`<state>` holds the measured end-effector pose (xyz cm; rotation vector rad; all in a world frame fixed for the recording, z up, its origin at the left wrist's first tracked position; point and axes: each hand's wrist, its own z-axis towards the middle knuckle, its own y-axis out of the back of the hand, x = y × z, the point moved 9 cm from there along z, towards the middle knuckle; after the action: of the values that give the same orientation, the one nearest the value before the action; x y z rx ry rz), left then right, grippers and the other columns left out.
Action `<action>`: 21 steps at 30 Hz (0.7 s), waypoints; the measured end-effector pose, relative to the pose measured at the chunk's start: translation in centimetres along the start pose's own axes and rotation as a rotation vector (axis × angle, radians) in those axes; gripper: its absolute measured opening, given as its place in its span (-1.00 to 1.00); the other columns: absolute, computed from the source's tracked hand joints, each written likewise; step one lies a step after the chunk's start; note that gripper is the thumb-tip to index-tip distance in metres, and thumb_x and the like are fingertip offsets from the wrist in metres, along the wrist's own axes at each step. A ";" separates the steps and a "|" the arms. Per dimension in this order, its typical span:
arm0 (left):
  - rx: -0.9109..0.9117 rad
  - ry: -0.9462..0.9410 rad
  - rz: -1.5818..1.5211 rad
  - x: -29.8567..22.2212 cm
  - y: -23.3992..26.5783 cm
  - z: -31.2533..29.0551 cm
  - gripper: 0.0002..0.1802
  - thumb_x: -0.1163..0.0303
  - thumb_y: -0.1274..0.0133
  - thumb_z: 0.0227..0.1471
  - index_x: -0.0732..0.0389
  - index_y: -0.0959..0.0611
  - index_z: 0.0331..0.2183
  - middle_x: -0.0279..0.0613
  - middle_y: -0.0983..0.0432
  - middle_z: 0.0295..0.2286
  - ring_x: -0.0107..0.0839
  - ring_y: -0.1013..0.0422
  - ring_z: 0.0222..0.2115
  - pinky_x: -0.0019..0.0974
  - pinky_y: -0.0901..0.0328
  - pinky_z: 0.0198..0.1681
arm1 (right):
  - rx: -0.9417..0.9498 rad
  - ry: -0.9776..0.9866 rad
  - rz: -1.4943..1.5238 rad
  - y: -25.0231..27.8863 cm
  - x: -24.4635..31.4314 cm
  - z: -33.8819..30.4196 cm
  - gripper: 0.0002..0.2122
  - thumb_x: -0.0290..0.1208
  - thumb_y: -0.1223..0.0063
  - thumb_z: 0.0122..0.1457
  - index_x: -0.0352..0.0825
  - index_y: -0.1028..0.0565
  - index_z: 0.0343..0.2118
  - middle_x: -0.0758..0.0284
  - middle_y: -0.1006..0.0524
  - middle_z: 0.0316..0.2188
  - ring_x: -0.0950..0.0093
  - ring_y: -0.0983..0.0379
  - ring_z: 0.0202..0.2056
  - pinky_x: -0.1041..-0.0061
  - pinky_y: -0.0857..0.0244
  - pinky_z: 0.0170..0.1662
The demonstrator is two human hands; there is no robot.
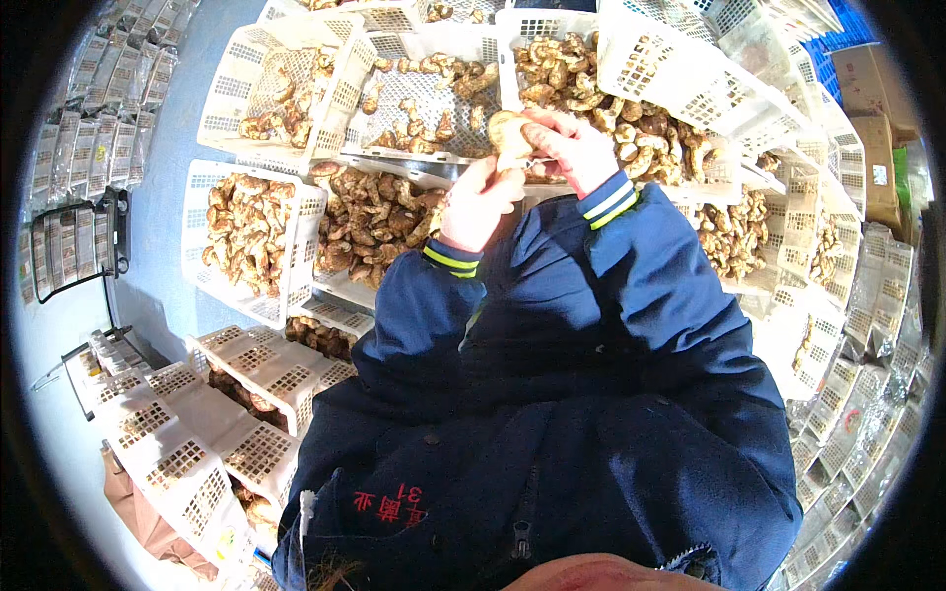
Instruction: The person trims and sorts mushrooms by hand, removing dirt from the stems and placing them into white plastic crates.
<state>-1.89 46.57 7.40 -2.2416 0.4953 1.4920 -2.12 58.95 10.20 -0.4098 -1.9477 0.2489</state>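
Observation:
A pale, thick-stemmed mushroom (509, 135) is held up in front of my chest, its rounded cap at the top and its stem pointing down toward me. My right hand (572, 148) grips it from the right side, near the cap. Below, my left hand (478, 204) has its fingertips pinched at the lower end of the stem; whether a small tool is in them is hidden. Just beyond my hands stands a white plastic basket (389, 47) with a scattering of brown mushrooms (463, 74) on its mesh bottom.
Brown mushrooms (246, 231) fill a white basket (194, 222) on the left, with another heap (370, 222) beside it. More mushrooms (562, 69) lie at the far right, partly under a tilted basket (680, 74). Stacked baskets (163, 433) stand at lower left; cardboard boxes (872, 148) at far right.

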 end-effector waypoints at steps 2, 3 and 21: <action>-0.035 0.101 -0.195 1.2 0.5 0.4 -0.80 0.35 0.11 0.01 0.24 -0.47 -0.31 -0.31 -0.45 -0.49 -0.56 -0.37 -0.55 -0.57 -0.24 -0.52 | 0.090 0.043 0.004 -0.7 0.0 -0.1 -0.68 -0.35 0.09 0.11 -0.36 -0.33 -0.07 0.36 -0.47 -0.33 0.60 -0.41 -0.38 0.68 -0.31 -0.42; -0.041 0.171 -0.253 1.0 0.3 0.1 -0.80 0.33 0.12 0.01 0.24 -0.47 -0.34 -0.35 -0.42 -0.55 -0.58 -0.33 -0.61 -0.59 -0.20 -0.58 | 0.038 0.085 -0.029 -0.1 0.5 -0.2 -0.67 -0.33 0.08 0.11 -0.36 -0.34 -0.08 0.36 -0.47 -0.34 0.61 -0.40 -0.40 0.68 -0.29 -0.43; 0.266 0.448 -0.497 3.3 -2.6 -1.9 -0.55 0.09 0.17 0.05 0.31 -0.44 -0.24 -0.15 -0.48 -0.47 -0.41 -0.43 -0.53 -0.39 -0.34 -0.45 | 0.013 0.143 -0.315 1.4 -2.2 3.0 -0.69 -0.38 0.15 0.12 -0.44 -0.35 -0.12 0.33 -0.46 -0.26 0.59 -0.34 -0.24 0.65 -0.21 -0.18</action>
<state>2.11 47.65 5.32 -2.2561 0.2146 0.6420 -3.82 59.43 6.60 -0.1051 -1.8374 0.0269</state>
